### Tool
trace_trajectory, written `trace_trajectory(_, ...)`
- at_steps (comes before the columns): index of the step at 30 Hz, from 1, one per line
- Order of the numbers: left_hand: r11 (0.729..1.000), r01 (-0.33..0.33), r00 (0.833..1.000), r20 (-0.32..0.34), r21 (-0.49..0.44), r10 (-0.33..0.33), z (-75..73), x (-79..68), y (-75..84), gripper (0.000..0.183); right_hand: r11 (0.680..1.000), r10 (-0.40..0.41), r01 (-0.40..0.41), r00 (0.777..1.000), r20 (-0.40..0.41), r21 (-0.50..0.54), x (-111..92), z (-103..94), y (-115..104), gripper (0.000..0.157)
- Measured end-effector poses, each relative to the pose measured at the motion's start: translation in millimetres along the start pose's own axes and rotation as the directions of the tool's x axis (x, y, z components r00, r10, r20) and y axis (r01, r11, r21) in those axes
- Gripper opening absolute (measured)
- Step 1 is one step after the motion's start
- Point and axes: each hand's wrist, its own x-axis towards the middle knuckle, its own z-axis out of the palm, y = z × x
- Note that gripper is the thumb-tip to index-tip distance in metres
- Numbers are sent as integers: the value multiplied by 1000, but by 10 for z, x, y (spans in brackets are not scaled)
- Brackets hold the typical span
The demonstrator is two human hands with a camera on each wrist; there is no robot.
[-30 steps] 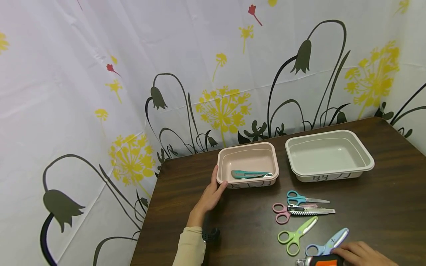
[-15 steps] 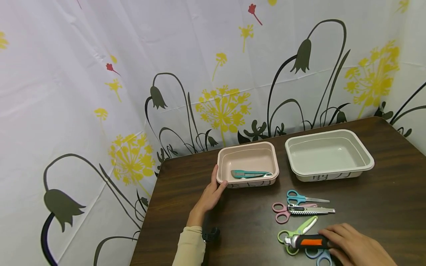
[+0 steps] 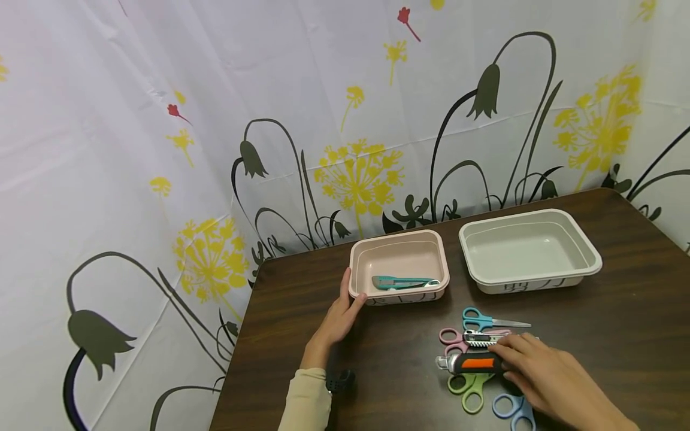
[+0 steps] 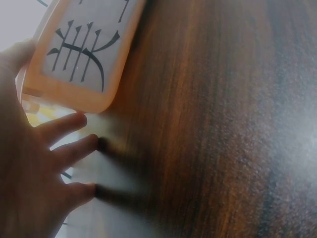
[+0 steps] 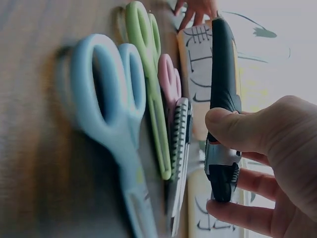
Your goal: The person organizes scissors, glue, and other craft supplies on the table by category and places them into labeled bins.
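My right hand (image 3: 544, 371) holds a black-and-orange utility knife (image 3: 477, 363) raised over the row of cutting tools. In the right wrist view, thumb and fingers pinch the knife (image 5: 223, 74) near one end. My left hand (image 3: 334, 323) touches the near left corner of a small pink bin (image 3: 396, 257), its fingers spread in the left wrist view. Inside that bin lies a teal cutter (image 3: 404, 282). Below the held knife are green scissors (image 3: 472, 400) and pink scissors (image 3: 450, 336), with a silver snap-off cutter (image 3: 480, 339) across the pink pair, partly hidden by my right hand.
A larger pale green bin (image 3: 517, 248) stands right of the pink one, near the table's back edge. Blue scissors (image 3: 480, 320) lie in front of the bins, and light blue scissors (image 3: 516, 410) are closest to me. A patterned curtain (image 3: 302, 72) hangs behind the table (image 3: 291, 311).
My right hand has lifted the utility knife off the front of the table and carried it forward and left, over the scissors. The left hand stays at the pink bin.
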Motion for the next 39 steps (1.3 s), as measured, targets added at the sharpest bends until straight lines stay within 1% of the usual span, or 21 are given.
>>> trace_trajectory(2, 1000, 0, 1000, -2, 1, 0, 0, -3, 6, 76, 998, -55, 55, 996, -72, 2, 57, 22, 13, 43)
trace_trajectory(4, 1000, -1, 1000, 3, -4, 1, 0, -3, 7, 76, 997, -71, 72, 994, -81, 11, 130, 27, 15, 44)
trace_trajectory(9, 1000, 0, 1000, 6, -2, 0, -11, -8, -8, 77, 996, -82, 84, 993, -91, 15, 339, 47, 1, 44)
trace_trajectory(13, 1000, -1, 1000, -5, 6, 1, -26, -15, -23, 76, 996, -91, 93, 989, -119, 12, 519, 66, -5, 45)
trace_trajectory(16, 1000, -1, 1000, 1, 7, 1, -27, -17, -27, 77, 996, -93, 94, 985, -146, 3, 648, 80, 3, 44)
trace_trajectory(21, 1000, -13, 1000, 4, 4, 13, -14, -9, -31, 76, 994, -109, 110, 971, -211, -11, 862, 123, 27, 42)
trace_trajectory(26, 1000, -26, 1000, 4, -9, 26, -11, 5, -20, 76, 990, -125, 137, 955, -269, 25, 1052, 176, 51, 40)
trace_trajectory(32, 1000, -19, 1000, -1, -13, 19, -5, 10, -18, 76, 988, -122, 144, 952, -280, 60, 1267, 273, 85, 40)
trace_trajectory(36, 1000, -17, 1000, 3, -8, 17, 4, 10, -21, 76, 992, -106, 122, 960, -258, 45, 1378, 338, 94, 39)
trace_trajectory(39, 1000, -19, 1000, 0, -7, 19, 7, 14, -16, 76, 995, -85, 95, 970, -229, 29, 1465, 346, 85, 37)
